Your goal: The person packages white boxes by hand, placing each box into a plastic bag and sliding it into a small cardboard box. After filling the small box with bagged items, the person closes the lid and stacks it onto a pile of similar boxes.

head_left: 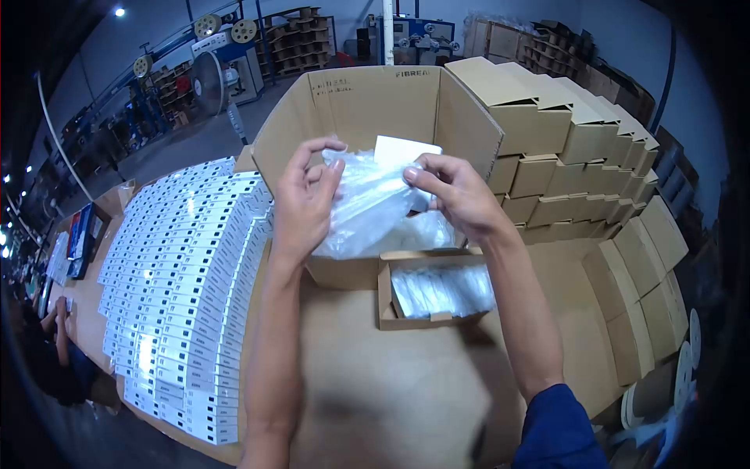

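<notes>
A clear plastic bag (363, 207) is stretched between my two hands, in front of the large open carton (367, 102). My left hand (308, 199) pinches its upper left edge between thumb and fingers. At its upper right edge my right hand (457, 191) grips the plastic with thumb and forefinger. A white card or box (406, 148) shows behind the bag, at the carton's opening. Just below my hands stands a small open cardboard box (384, 301), packed with a row of plastic-wrapped pieces (441, 289). More clear plastic (426, 230) lies in the large carton.
Stacked rows of white printed boxes (176, 281) cover the table's left side. Closed brown boxes (539, 129) are piled at the back right, with more brown boxes (641, 289) at right. Another person's hands (58, 313) show at far left. A fan (209, 82) stands behind.
</notes>
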Tool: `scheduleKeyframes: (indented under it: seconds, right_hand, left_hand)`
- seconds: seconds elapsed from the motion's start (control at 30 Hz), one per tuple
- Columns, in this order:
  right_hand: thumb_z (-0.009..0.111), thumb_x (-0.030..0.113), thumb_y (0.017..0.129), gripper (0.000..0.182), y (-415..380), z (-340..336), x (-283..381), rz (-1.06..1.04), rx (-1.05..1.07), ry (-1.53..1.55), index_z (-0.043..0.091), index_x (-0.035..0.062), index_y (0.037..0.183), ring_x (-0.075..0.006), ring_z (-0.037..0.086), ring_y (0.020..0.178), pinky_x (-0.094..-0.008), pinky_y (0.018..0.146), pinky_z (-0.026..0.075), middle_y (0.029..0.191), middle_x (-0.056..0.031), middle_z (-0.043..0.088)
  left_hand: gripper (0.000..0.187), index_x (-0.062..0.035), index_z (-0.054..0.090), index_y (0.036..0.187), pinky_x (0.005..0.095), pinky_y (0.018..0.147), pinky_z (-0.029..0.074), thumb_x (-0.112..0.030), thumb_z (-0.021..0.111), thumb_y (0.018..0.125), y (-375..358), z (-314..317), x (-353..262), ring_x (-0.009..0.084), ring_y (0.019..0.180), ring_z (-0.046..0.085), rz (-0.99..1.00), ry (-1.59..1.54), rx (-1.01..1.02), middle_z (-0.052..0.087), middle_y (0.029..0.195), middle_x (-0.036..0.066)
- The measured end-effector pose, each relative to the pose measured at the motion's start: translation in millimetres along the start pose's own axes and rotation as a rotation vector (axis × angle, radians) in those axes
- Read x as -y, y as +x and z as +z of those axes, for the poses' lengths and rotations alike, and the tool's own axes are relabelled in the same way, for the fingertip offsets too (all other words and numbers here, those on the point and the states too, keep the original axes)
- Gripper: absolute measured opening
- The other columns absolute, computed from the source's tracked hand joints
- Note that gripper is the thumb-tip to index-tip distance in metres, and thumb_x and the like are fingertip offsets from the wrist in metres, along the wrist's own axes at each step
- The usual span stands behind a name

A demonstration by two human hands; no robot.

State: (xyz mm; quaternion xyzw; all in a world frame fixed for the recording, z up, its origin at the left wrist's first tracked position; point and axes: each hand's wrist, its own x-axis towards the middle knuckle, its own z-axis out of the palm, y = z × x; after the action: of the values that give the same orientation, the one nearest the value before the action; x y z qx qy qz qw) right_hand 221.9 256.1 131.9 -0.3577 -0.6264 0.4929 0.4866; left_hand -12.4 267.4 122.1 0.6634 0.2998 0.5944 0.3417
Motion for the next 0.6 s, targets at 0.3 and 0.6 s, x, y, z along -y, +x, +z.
scheduleKeyframes:
  seconds: [0.3,0.6]
  right_hand:
    - [0.058,0.019,0.106,0.028,-154.1,57.7,-2.9,0.161,-0.096,0.707,0.062,-0.0029,0.123,-0.0218,0.07,0.104,-0.0403,0.092,0.06,0.115,-0.0126,0.068]
    - [0.064,0.026,0.104,0.042,-276.6,111.7,-78.1,0.41,-0.1,0.508,0.06,-0.0039,0.132,-0.0231,0.065,0.11,-0.0393,0.101,0.056,0.119,-0.0148,0.064]
  left_hand:
    - [0.046,-0.0074,0.06,0.133,0.0292,0.09,0.051,0.003,0.071,0.089,-144.0,-18.5,-28.0,0.0166,0.102,0.062,0.257,0.131,-0.071,0.063,0.117,0.011]
    - [0.015,-0.0018,0.076,0.101,0.0327,0.069,0.054,-0.013,0.076,0.092,-264.2,18.1,-59.1,0.0179,0.072,0.067,-0.174,0.168,-0.131,0.07,0.08,0.009]
